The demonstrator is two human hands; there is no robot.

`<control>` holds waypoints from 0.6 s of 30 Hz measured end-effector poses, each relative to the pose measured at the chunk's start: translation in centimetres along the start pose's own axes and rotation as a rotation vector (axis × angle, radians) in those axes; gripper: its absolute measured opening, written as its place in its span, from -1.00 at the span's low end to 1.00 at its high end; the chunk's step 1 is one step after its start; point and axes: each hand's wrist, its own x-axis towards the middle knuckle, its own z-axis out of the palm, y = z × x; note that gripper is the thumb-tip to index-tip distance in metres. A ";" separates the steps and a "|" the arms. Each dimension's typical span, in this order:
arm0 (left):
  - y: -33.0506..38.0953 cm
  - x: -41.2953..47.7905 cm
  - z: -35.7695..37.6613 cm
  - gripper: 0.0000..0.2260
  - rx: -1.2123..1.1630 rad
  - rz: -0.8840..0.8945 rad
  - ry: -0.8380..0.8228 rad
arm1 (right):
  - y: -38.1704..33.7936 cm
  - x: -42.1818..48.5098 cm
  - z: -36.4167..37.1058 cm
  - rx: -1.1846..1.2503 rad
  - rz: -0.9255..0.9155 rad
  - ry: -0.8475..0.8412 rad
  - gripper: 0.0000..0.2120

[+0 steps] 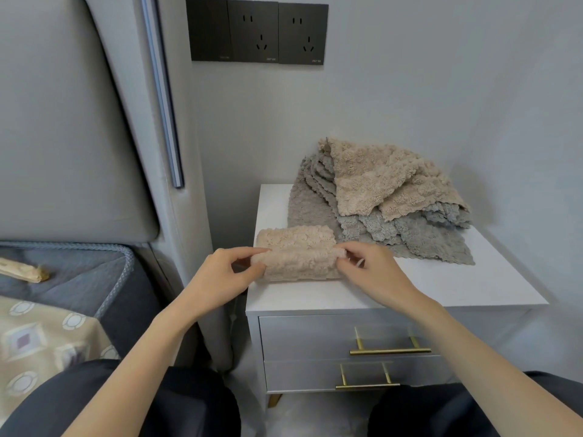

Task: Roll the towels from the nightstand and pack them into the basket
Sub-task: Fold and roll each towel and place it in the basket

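Beige towel roll [298, 253], long axis spanning between left hand [220, 274] and right hand [372, 269], each pinching one end with curled fingers.

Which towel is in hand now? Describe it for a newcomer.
Start at the white nightstand beside the bed. At its front left corner lies a beige towel, pinched at its ends by the left hand and right hand. Unlike the loose beige and grey pile behind, it is a compact roll.
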 end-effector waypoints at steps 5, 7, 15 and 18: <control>-0.1 0.2 0.7 -0.63 -0.039 -0.097 -0.045 | 0.1 0.0 0.2 0.104 0.080 0.018 -0.70; 0.0 0.3 1.0 -0.71 0.020 -0.128 0.019 | 0.1 0.0 0.6 0.100 0.104 0.049 -0.87; 1.2 0.3 2.7 -0.89 0.335 0.051 0.327 | -1.2 0.1 1.8 -0.367 -0.136 0.293 -0.79; 1.6 0.2 3.0 -0.82 0.340 0.322 0.359 | -1.7 0.0 2.6 -0.443 -0.492 0.318 -0.74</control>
